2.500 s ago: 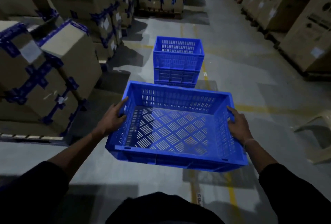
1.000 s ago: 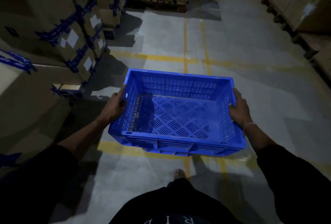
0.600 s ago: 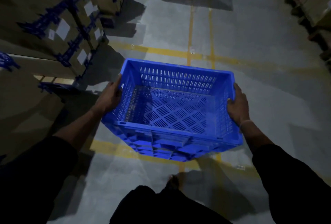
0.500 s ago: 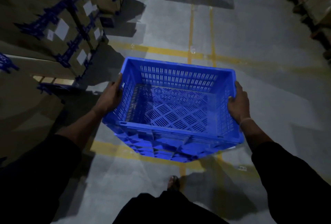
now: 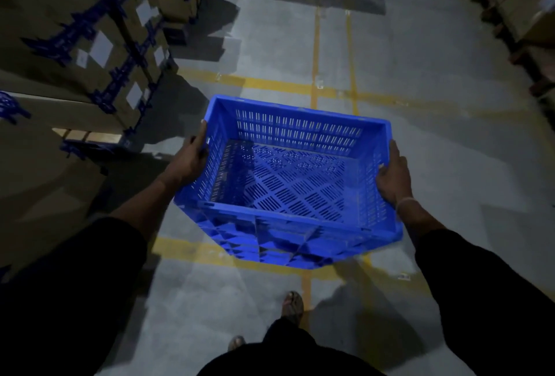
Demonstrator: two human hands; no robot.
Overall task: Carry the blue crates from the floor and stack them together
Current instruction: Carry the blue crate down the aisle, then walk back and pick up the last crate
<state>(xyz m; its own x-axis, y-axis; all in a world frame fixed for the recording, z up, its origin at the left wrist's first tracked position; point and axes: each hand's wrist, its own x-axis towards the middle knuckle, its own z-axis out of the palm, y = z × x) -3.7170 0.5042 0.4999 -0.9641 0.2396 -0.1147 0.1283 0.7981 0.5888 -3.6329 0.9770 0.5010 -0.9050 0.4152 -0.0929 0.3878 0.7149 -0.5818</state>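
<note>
A blue crate (image 5: 288, 183) is held in the air above the floor (image 5: 420, 141), gripped at its two short ends. The left hand (image 5: 189, 159) is clasped on the left wall, with the thumb laid along the top rim and the fingers hidden on the outer side. The right hand (image 5: 393, 174) is pressed to the right wall, with the thumb hooked over the rim and the fingers wrapped down the outside; a thin band is seen at that wrist. The crate is tilted slightly, so that its near wall and the ribbed underside are shown. Nothing is carried inside it; its slotted bottom and slotted walls are plainly visible.

Below the crate, yellow lines (image 5: 315, 45) are painted on the grey concrete floor, one crossing beneath the near edge of the crate and others running away toward the far end of the aisle. Two feet (image 5: 292, 305) are seen on the floor near the bottom edge of the view, the further one set on a yellow line. Dark sleeves cover both forearms.

Along the left side of the aisle, cardboard boxes (image 5: 90, 45) with blue strapping and white labels are stacked. More boxes (image 5: 519, 0) are stacked along the right side, in deep shadow.
</note>
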